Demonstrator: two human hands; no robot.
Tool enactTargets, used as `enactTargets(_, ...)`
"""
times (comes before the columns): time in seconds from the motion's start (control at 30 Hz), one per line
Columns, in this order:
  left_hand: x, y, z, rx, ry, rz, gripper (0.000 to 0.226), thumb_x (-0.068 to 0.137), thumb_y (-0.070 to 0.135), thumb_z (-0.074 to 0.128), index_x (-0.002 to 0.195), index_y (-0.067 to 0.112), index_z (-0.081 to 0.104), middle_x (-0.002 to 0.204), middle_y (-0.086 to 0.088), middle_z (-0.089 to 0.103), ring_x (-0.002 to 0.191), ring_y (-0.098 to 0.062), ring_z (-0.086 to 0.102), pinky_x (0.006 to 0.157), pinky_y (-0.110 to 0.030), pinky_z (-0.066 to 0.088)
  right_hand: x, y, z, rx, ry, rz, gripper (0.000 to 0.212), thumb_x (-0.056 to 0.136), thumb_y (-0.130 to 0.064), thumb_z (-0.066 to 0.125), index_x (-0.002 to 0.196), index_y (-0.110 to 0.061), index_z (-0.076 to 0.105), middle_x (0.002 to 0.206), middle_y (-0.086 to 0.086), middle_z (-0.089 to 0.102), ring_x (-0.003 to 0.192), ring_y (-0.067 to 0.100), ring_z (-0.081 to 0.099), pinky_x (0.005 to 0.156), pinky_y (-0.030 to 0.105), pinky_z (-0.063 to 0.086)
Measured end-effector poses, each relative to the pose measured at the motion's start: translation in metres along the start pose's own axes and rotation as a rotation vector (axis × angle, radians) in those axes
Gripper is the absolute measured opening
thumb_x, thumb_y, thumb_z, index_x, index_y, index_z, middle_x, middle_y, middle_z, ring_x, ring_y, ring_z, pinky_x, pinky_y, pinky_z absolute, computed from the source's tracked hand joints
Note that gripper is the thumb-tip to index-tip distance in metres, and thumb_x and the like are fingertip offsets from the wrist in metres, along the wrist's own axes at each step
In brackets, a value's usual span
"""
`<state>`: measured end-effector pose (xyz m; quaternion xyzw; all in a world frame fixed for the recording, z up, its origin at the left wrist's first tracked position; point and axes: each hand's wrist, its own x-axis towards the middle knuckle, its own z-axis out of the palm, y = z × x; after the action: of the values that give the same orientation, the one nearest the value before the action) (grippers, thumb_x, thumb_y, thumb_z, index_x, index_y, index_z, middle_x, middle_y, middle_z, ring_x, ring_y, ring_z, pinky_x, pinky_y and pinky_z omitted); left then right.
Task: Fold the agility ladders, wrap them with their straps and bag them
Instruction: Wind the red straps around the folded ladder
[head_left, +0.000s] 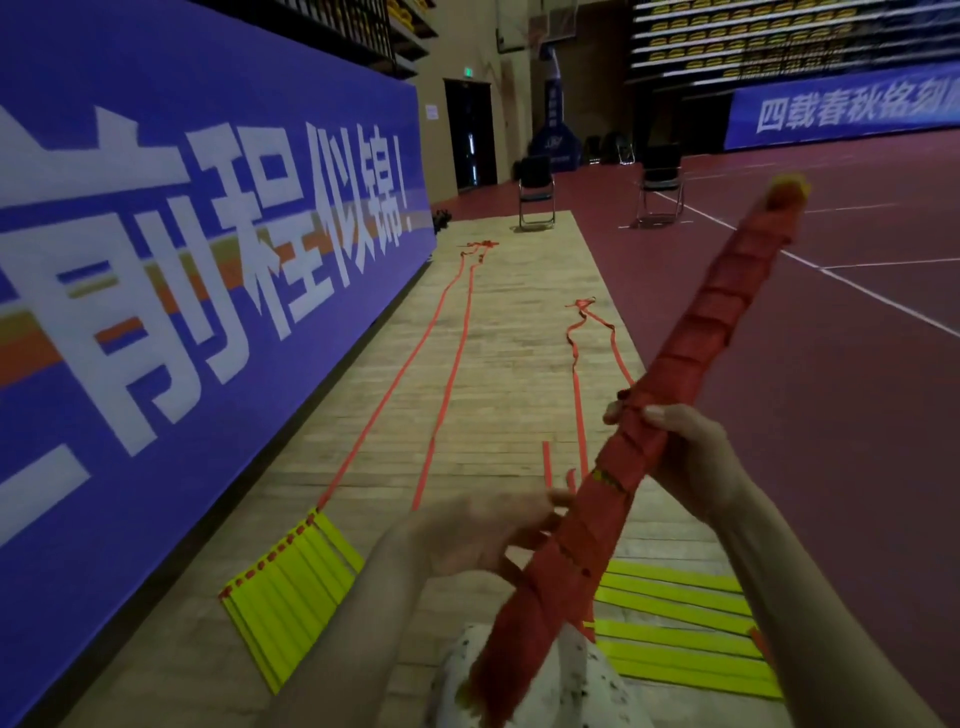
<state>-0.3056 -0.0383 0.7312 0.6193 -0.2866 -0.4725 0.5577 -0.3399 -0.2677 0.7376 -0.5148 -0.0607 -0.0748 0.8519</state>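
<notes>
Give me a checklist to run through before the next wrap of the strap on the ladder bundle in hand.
1. Right hand grips the bundle at mid-length: ok.
2. Left hand holds the strap at the lower part: ok; the free end cannot be seen.
3. Strap turns cover the bundle evenly to the far tip: ok, only a yellow tip shows.
4. Strap end secured: cannot tell.
5. Other ladders ready: not ok; the left stack of yellow rungs and the right rungs lie on the floor, straps stretched out.
6. Bag in reach: cannot tell, none in view.
</notes>
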Motion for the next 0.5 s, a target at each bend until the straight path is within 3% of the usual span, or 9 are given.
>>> enactTargets(0.07, 0.013, 0.001, 0.008, 0.206, 0.049, -0.067, 0.051, 0.079, 0.028, 0.071, 0.125, 0.014, 0.055, 0.106, -0.009, 0.068, 0.093, -0.019, 0.063, 0.078, -0.038, 0.051, 0.004, 0.003, 0.009, -0.102, -0.050, -0.014, 0.050, 0.039, -0.033, 0.089, 0.080, -0.010, 0.071, 0.080, 0.009, 0.068, 0.069, 0.016, 0.065, 0.061, 0.029, 0.055)
enactTargets(0.13, 0.026, -0.002, 0.009, 0.228, 0.146, -0.053, 0.036, 0.076, 0.012, 0.073, 0.110, 0.014, 0.061, 0.077, 0.002, 0.068, 0.072, -0.015, 0.062, 0.072, -0.033, 0.050, 0.005, 0.002, 0.018, -0.218, -0.058, -0.031, 0.032, 0.058, -0.027, 0.079, 0.083, -0.009, 0.069, 0.082, 0.010, 0.066, 0.075, 0.020, 0.065, 0.069, 0.032, 0.054)
enactTargets(0.17, 0.029, -0.003, 0.009, 0.227, 0.215, -0.039, 0.033, 0.071, 0.011, 0.076, 0.101, 0.014, 0.063, 0.070, 0.003, 0.064, 0.066, -0.015, 0.060, 0.069, -0.033, 0.048, 0.006, 0.000, 0.020, -0.311, -0.043, -0.048, 0.034, 0.064, -0.029, 0.076, 0.086, -0.005, 0.068, 0.082, 0.010, 0.066, 0.076, 0.022, 0.064, 0.072, 0.035, 0.053)
enactTargets(0.23, 0.032, -0.006, 0.006, 0.315, 0.436, 0.024, 0.032, 0.065, 0.013, 0.080, 0.091, 0.017, 0.062, 0.070, 0.003, 0.062, 0.065, -0.015, 0.059, 0.070, -0.035, 0.048, 0.004, -0.007, 0.020, -0.516, -0.009, -0.052, 0.041, 0.069, -0.038, 0.077, 0.087, -0.002, 0.068, 0.076, 0.007, 0.066, 0.071, 0.021, 0.062, 0.069, 0.035, 0.051)
enactTargets(0.3, 0.033, -0.010, 0.003, 0.606, 0.724, 0.066, 0.039, 0.065, 0.025, 0.082, 0.098, 0.029, 0.062, 0.083, 0.007, 0.066, 0.077, -0.015, 0.063, 0.076, -0.035, 0.051, -0.002, -0.008, 0.020, -0.610, 0.031, -0.009, 0.042, 0.070, -0.044, 0.082, 0.084, -0.008, 0.069, 0.069, 0.005, 0.064, 0.062, 0.019, 0.059, 0.062, 0.033, 0.050)
enactTargets(0.4, 0.034, -0.013, 0.001, 1.259, 1.267, 0.129, 0.044, 0.064, 0.039, 0.077, 0.104, 0.032, 0.059, 0.091, 0.006, 0.066, 0.091, -0.023, 0.061, 0.078, -0.038, 0.043, -0.016, 0.011, 0.031, -0.506, 0.249, 0.094, 0.036, 0.072, -0.046, 0.078, 0.081, -0.012, 0.069, 0.067, 0.004, 0.065, 0.053, 0.019, 0.057, 0.057, 0.033, 0.050)
enactTargets(0.47, 0.038, -0.017, -0.003, 1.507, 1.472, 0.280, 0.045, 0.057, 0.030, 0.079, 0.098, 0.030, 0.062, 0.085, 0.005, 0.062, 0.086, -0.024, 0.059, 0.078, -0.041, 0.038, -0.022, 0.036, 0.042, -0.266, 0.436, 0.090, 0.029, 0.076, -0.041, 0.077, 0.078, -0.014, 0.066, 0.059, -0.001, 0.062, 0.048, 0.018, 0.051, 0.053, 0.030, 0.045)
enactTargets(0.5, 0.041, -0.020, -0.003, 1.570, 1.501, 0.341, 0.048, 0.055, 0.025, 0.079, 0.099, 0.030, 0.062, 0.086, 0.005, 0.061, 0.086, -0.023, 0.057, 0.080, -0.042, 0.037, -0.022, 0.046, 0.046, -0.147, 0.493, 0.079, 0.027, 0.078, -0.038, 0.077, 0.077, -0.015, 0.063, 0.055, -0.003, 0.058, 0.047, 0.016, 0.049, 0.052, 0.029, 0.043)
